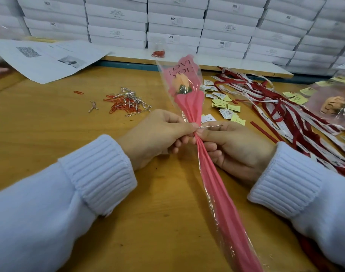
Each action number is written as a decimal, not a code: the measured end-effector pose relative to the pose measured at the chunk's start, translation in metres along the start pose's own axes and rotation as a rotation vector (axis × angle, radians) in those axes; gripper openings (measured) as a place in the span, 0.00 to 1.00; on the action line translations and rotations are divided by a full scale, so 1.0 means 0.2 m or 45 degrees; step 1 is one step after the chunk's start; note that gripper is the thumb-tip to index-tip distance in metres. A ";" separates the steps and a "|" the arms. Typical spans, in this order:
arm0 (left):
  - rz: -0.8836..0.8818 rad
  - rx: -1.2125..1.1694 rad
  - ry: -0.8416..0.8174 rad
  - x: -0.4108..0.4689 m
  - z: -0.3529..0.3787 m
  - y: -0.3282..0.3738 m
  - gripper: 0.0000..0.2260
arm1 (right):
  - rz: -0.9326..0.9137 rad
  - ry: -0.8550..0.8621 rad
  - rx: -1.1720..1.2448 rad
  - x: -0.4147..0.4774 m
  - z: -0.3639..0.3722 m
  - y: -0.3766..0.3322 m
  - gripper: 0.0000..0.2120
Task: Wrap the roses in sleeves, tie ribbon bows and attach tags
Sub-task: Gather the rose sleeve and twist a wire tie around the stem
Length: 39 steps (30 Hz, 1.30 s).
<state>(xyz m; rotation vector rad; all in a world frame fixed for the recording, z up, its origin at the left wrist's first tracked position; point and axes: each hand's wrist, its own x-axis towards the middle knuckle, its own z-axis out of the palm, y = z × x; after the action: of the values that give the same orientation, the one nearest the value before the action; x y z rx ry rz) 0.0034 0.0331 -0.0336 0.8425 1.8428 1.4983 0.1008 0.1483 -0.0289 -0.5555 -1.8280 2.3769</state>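
Note:
A peach rose point(179, 82) sits in a pink and clear sleeve point(216, 185) printed LOVE YOU, lying lengthwise on the wooden table point(49, 134). The sleeve is gathered at its neck between my hands. My left hand point(157, 134) pinches the gathered neck from the left. From the right, my right hand point(234, 146) grips the neck, and a silver twist tie point(210, 126) sticks out above its fingers.
Silver twist ties point(131, 98) and red paper clips point(119, 107) lie left of the rose. Small tags point(222, 104) and red and white ribbons point(289, 116) spread to the right, beside another wrapped rose point(333, 107). White boxes point(173, 22) are stacked behind; printed sheets point(47, 57) lie back left.

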 end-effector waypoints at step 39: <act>-0.166 0.060 0.168 -0.02 0.03 0.00 0.12 | 0.028 -0.170 -0.224 -0.03 0.02 0.00 0.06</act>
<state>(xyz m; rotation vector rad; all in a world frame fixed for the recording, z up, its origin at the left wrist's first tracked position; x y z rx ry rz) 0.0101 0.0328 -0.0344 0.6446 1.9959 1.4637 0.1046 0.1430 -0.0266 -0.4435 -2.1134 2.3336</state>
